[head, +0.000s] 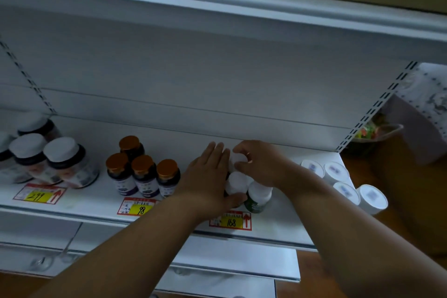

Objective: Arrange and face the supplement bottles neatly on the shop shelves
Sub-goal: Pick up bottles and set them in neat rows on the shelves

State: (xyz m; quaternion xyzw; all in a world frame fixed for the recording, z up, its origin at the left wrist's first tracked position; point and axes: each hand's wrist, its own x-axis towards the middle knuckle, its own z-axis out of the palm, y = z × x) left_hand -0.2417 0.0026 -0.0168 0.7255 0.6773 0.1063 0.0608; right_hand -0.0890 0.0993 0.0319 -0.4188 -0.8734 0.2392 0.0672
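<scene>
Three yellow price tags stand on the white shelf (278,220): one at lower left (40,193) reads what looks like 299, the middle tag (137,206) 98, the right tag (231,220) 168. Bottle labels are too blurred to read.

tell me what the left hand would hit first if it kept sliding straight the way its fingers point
Probably nothing but bare shelf until the back panel; the left hand points past the white-capped bottles, though depth is unclear.

White shelf (101,203): 4 gold-capped bottles (142,172), white-capped jars (65,164), white tubs (343,184).
</scene>
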